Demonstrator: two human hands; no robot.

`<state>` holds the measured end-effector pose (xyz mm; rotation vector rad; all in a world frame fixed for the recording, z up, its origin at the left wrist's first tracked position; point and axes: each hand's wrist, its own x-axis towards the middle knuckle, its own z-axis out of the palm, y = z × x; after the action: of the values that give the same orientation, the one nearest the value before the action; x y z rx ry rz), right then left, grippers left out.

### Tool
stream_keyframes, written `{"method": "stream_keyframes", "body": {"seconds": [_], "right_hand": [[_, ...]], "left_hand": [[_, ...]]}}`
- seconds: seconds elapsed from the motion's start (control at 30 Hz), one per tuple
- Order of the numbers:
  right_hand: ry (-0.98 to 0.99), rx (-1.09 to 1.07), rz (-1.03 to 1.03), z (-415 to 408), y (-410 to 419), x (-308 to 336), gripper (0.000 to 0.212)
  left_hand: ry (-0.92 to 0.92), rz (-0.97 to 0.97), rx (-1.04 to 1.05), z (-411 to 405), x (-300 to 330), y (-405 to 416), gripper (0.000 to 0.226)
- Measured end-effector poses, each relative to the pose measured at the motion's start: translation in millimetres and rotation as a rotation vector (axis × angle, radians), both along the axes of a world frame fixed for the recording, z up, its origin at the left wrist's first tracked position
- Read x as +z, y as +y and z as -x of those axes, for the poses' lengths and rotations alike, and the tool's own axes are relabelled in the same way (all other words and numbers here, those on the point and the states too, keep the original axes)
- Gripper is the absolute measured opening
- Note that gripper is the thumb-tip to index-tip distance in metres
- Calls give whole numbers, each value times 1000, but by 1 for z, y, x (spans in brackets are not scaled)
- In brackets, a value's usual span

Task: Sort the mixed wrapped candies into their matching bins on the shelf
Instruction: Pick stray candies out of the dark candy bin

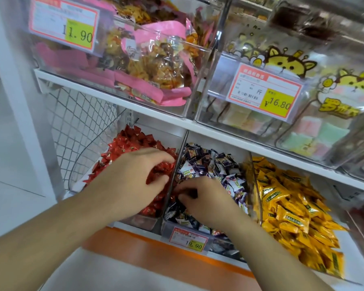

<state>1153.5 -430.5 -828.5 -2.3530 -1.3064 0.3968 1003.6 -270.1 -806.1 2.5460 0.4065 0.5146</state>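
Left hand (132, 175) over red candies (132, 143), fingers curled into pile, hold unclear. Right hand (206, 198) just beside, across divider (174, 175), pinching among purple-white candies (214, 162); grasp unclear.

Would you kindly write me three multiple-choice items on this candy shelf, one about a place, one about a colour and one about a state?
1. Where is the left hand?
A. over the red candies
B. over the yellow candies
C. on a price tag

2. What colour are the candies in the rightmost lower bin?
A. red
B. yellow
C. green

3. How are the right hand's fingers?
A. flat
B. curled into the purple-and-white candies
C. out of view

Answers: A, it covers the red bin; B, yellow wrappers fill it; C is wrong, so B, the fingertips bend down among the wrappers.
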Motion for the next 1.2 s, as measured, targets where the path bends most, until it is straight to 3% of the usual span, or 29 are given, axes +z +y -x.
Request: {"method": "stream_keyframes", "body": {"seconds": [0.13,0.37,0.57,1.2], "right_hand": [[-84,-48,42,-5,7,-5,31],[27,-51,64,-13,5,-5,40],[72,-39,14,-12,9,-16,17],[1,-50,-130,-10,4,-17,8]], "left_hand": [[77,-10,-80,-4,-9,-4,53],[98,19,-69,-4,-12,-3,52],[121,20,-52,-4,-11,-5,51],[131,34,-12,5,-4,-17,45]]}}
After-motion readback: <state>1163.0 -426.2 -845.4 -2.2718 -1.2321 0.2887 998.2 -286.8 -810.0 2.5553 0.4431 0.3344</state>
